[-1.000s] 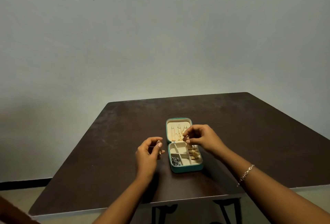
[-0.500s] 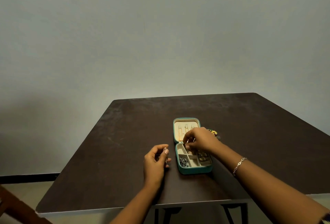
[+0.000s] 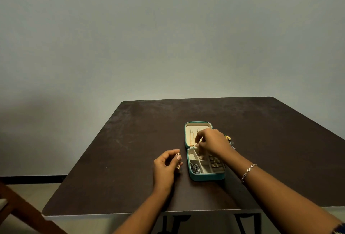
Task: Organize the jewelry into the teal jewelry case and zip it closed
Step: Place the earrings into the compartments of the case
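The teal jewelry case [image 3: 206,177] lies open on the dark table, its lid flat behind the tray. Gold chains [image 3: 192,138] hang inside the cream lid. The tray holds dark beaded jewelry [image 3: 195,168] at its front left and dark pieces [image 3: 216,162] on the right. My right hand [image 3: 211,141] hovers over the hinge, its fingertips pinching a small gold earring [image 3: 200,157] that dangles into a rear compartment. Left of the case, my left hand [image 3: 165,166] pinches another small gold earring [image 3: 178,161] between thumb and fingers.
Loose jewelry lies on the table right of the lid: a yellow flower piece [image 3: 227,137] and dark pieces [image 3: 232,144], partly hidden by my right hand. A brown wooden chair part [image 3: 24,209] shows at the lower left. The table's near edge [image 3: 130,214] runs below my arms.
My right hand has lowered over the hinge and tray with its earring. The left hand stays beside the case holding its earring. The view has shifted, uncovering the loose jewelry on the right.
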Tool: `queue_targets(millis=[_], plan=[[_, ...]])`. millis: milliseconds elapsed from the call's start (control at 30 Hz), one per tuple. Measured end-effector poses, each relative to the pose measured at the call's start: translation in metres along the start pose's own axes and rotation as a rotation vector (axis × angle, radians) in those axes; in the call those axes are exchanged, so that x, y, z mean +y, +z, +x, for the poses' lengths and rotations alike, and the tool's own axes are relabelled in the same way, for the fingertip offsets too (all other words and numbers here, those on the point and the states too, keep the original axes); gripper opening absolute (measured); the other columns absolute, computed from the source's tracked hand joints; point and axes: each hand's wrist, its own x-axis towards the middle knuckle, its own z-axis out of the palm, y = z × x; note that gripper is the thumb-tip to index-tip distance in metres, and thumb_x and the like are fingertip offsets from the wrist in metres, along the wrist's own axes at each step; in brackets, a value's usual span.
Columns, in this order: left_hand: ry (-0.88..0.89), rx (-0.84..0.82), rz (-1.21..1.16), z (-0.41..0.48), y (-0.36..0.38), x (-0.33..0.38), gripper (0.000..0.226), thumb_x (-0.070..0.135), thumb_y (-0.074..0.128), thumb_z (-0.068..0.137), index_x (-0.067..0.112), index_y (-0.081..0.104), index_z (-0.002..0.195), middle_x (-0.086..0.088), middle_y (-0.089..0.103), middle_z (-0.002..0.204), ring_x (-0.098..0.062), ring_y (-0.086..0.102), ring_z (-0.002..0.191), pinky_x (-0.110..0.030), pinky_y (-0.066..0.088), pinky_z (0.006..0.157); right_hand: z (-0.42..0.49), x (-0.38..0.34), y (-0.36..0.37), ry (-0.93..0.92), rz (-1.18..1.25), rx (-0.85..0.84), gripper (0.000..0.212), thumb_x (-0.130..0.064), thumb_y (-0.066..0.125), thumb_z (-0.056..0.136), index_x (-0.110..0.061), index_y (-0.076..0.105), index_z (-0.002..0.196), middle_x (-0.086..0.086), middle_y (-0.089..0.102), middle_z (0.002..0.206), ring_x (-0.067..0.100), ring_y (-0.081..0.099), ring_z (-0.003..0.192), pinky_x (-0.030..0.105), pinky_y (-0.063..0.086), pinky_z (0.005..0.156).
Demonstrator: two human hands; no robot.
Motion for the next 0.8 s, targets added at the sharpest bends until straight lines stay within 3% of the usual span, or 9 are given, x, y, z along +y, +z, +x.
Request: queue_targets(millis=[67, 133, 233, 333, 533, 667, 800], plan=[[0.005, -0.003, -0.029, 0.001, 0.002, 0.004, 0.017, -0.002, 0.059, 0.084, 0.008, 0.067, 0.097, -0.004, 0.067, 0.071, -0.009, 0.061, 0.061, -0.024, 0.049, 0.056, -0.001, 0.001, -0.009, -0.005, 0.12, 0.019, 0.008, -0.02, 0.065, 0.083, -0.022, 0.069, 0.09, -0.001, 0.073, 0.087, 0.015, 0.067, 0.082, 0.035, 0.054, 0.08], [0.035, -0.025, -0.037, 0.0, 0.006, 0.011, 0.019, -0.003, 0.061, 0.082, 0.011, 0.064, 0.095, -0.004, 0.065, 0.067, -0.011, 0.06, 0.06, -0.021, 0.048, 0.053, -0.006, -0.001, -0.02, -0.066, 0.287, -0.014, 0.011, -0.014, 0.064, 0.084, -0.019, 0.069, 0.092, 0.001, 0.074, 0.086, 0.013, 0.067, 0.075, 0.026, 0.054, 0.075], [0.056, -0.063, -0.068, 0.002, 0.011, 0.022, 0.02, -0.003, 0.062, 0.081, 0.012, 0.06, 0.093, -0.003, 0.063, 0.061, -0.01, 0.06, 0.056, -0.017, 0.045, 0.047, -0.019, -0.008, -0.036, -0.291, 0.417, -0.194, 0.023, -0.005, 0.066, 0.081, -0.012, 0.068, 0.102, -0.003, 0.069, 0.095, 0.004, 0.062, 0.081, 0.01, 0.049, 0.07], [0.015, -0.09, -0.125, 0.001, 0.014, 0.03, 0.02, -0.001, 0.062, 0.081, 0.011, 0.057, 0.096, -0.001, 0.068, 0.062, -0.012, 0.061, 0.057, -0.018, 0.045, 0.046, -0.027, -0.012, -0.036, -0.413, 0.447, -0.298, 0.026, -0.002, 0.068, 0.078, -0.011, 0.067, 0.103, -0.01, 0.065, 0.092, 0.003, 0.061, 0.085, 0.015, 0.051, 0.072], [-0.082, -0.152, -0.209, -0.004, 0.018, 0.041, 0.018, 0.005, 0.06, 0.083, 0.007, 0.055, 0.101, -0.002, 0.07, 0.062, -0.008, 0.062, 0.051, -0.017, 0.046, 0.043, -0.031, -0.007, -0.03, -0.417, 0.526, -0.214, 0.013, -0.007, 0.07, 0.078, -0.012, 0.068, 0.09, -0.003, 0.068, 0.082, 0.008, 0.065, 0.079, 0.024, 0.055, 0.075], [-0.125, -0.189, -0.222, -0.004, 0.021, 0.039, 0.018, 0.013, 0.055, 0.088, 0.003, 0.056, 0.103, -0.007, 0.068, 0.077, -0.009, 0.063, 0.056, -0.019, 0.049, 0.046, -0.031, 0.001, -0.034, -0.349, 0.551, -0.174, 0.014, -0.009, 0.069, 0.079, -0.022, 0.068, 0.085, 0.006, 0.07, 0.085, 0.02, 0.067, 0.08, 0.032, 0.057, 0.075], [-0.125, -0.237, -0.213, -0.002, 0.022, 0.037, 0.023, -0.006, 0.059, 0.081, 0.002, 0.056, 0.103, -0.012, 0.067, 0.087, -0.012, 0.066, 0.067, -0.021, 0.054, 0.054, -0.029, 0.007, -0.036, -0.291, 0.544, -0.184, 0.012, -0.011, 0.067, 0.081, -0.022, 0.068, 0.083, 0.006, 0.07, 0.081, 0.014, 0.067, 0.072, 0.02, 0.054, 0.064]])
